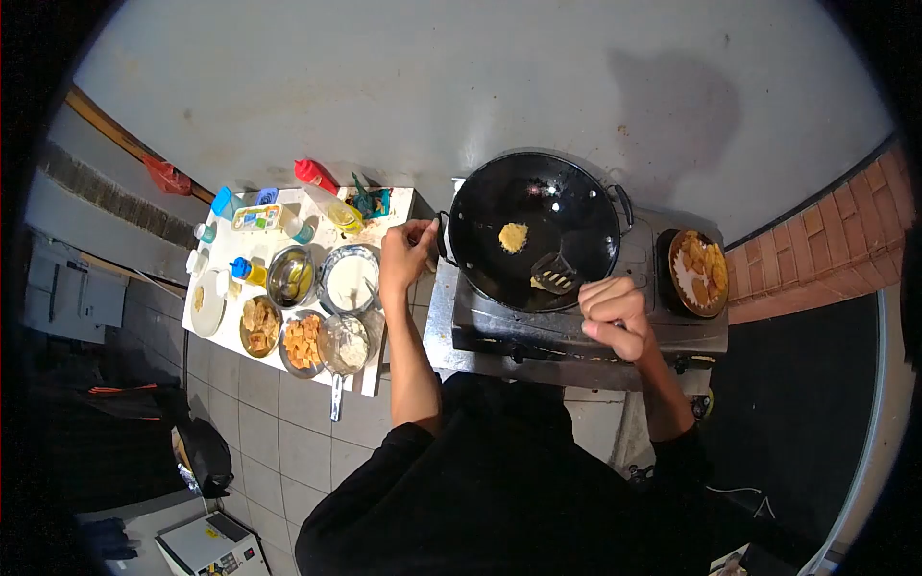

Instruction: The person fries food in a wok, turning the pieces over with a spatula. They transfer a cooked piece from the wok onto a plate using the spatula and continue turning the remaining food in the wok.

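A black wok (480, 278) rests on the stove in front of me. My left hand (409, 252) is at its left side, with the fingers closed on the wok's loop handle (443, 230). In my right hand (616, 315) is a black slotted spatula (555, 276), its handle mostly hidden by my fist. The spatula's head lies low in the wok, near the front wall. One golden fried piece (513, 237) sits in the middle of the wok, apart from the spatula. A second bit of food (536, 282) shows partly beside the spatula's edge.
Right of the wok, a plate of fried food (701, 274) stands on the stove (519, 331). The white table (370, 370) at left carries a bowl of white batter (351, 281), a plate of orange-brown pieces (303, 342), a strainer (344, 344), bottles and tubs. A wall rises behind.
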Demonstrator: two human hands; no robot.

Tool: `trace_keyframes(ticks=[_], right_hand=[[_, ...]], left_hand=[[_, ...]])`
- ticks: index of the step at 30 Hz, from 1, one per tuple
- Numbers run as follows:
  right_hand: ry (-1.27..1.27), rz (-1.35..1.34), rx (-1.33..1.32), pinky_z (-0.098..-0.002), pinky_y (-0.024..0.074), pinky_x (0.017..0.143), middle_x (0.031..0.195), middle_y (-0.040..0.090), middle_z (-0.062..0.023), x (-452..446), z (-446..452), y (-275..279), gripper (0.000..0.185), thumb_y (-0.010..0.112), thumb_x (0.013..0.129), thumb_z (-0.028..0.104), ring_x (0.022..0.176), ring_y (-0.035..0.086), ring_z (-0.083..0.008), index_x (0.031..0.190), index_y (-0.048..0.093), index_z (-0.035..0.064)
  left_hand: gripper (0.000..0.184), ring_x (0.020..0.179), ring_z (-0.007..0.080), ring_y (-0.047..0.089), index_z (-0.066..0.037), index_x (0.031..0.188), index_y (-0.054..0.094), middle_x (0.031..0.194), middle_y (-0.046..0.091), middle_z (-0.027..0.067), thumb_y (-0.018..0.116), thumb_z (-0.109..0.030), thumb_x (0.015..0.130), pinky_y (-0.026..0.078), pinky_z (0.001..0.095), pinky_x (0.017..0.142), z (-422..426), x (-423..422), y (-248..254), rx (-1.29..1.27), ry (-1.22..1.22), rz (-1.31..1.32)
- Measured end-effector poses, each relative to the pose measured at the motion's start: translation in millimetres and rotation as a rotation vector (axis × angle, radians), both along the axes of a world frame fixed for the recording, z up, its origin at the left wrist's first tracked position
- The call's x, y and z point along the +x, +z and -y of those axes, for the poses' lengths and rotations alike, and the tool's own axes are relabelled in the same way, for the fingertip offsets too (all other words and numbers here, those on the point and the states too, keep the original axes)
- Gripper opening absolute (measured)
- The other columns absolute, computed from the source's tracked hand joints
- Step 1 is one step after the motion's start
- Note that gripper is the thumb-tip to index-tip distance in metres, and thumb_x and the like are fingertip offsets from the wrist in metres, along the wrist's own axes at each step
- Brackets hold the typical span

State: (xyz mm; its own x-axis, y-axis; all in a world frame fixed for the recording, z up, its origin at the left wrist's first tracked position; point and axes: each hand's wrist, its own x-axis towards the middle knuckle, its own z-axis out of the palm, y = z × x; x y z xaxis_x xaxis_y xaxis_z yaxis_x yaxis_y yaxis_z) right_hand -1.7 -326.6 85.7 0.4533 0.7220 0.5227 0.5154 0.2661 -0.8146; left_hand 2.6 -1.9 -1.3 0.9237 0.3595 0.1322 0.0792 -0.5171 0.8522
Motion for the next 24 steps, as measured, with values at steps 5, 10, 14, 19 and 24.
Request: trace_keyframes(ticks=[5, 10, 14, 19, 24], right_hand=[[0.033, 0.039, 0.033, -0.0390, 0.0220, 0.046, 0.048, 0.028, -0.0096, -0.2, -10.2, -3.3, 0.035, 0.058, 0.065, 0.000, 0.041, 0.030, -0.0242, 0.050, 0.027, 0.0010], [-0.070, 0.100, 0.044, -0.0379, 0.0221, 0.045, 0.048, 0.026, -0.0092, 3.3, -9.0, -4.6, 0.035, 0.057, 0.064, 0.000, 0.042, 0.030, -0.0240, 0.051, 0.025, 0.0016], [-0.251, 0.050, 0.119, -0.0367, 0.0219, 0.045, 0.050, 0.027, -0.0078, 11.7, -1.3, -18.0, 0.032, 0.055, 0.065, 0.001, 0.043, 0.029, -0.0210, 0.052, 0.026, 0.0001], [-0.484, 0.034, 0.177, -0.0348, 0.0225, 0.046, 0.051, 0.030, -0.0071, 19.8, 6.7, -11.0, 0.028, 0.054, 0.068, 0.003, 0.045, 0.030, -0.0179, 0.054, 0.030, -0.0024], [-0.433, 0.106, 0.102, -0.0353, 0.0223, 0.046, 0.051, 0.029, -0.0080, 23.9, 10.5, -17.9, 0.028, 0.054, 0.067, 0.001, 0.044, 0.030, -0.0193, 0.054, 0.030, -0.0028]], left_hand=[[0.034, 0.068, 0.0150, 0.059, 0.005, 0.094, 0.071, 0.073, 0.068, 0.0109, 0.066, -0.029, 0.089, 0.046, 0.0319, 0.065, 0.8, -5.3, 10.1, 0.005, 0.008, -0.034], [0.035, 0.067, 0.0151, 0.060, 0.004, 0.096, 0.071, 0.073, 0.068, 0.0108, 0.066, -0.030, 0.089, 0.046, 0.0314, 0.065, -7.2, -7.1, 2.7, -0.013, 0.025, -0.069], [0.036, 0.065, 0.0146, 0.059, 0.004, 0.096, 0.071, 0.071, 0.067, 0.0104, 0.066, -0.031, 0.089, 0.046, 0.0316, 0.064, -7.6, -7.3, 2.3, 0.016, 0.019, -0.057], [0.036, 0.065, 0.0147, 0.059, 0.003, 0.097, 0.071, 0.072, 0.067, 0.0110, 0.066, -0.032, 0.089, 0.046, 0.0320, 0.063, -7.4, -9.2, 8.2, 0.015, 0.023, -0.073], [0.037, 0.062, 0.0140, 0.056, 0.003, 0.098, 0.071, 0.068, 0.065, 0.0102, 0.066, -0.033, 0.089, 0.045, 0.0312, 0.061, -8.2, -9.1, 6.2, 0.027, 0.033, -0.057]])
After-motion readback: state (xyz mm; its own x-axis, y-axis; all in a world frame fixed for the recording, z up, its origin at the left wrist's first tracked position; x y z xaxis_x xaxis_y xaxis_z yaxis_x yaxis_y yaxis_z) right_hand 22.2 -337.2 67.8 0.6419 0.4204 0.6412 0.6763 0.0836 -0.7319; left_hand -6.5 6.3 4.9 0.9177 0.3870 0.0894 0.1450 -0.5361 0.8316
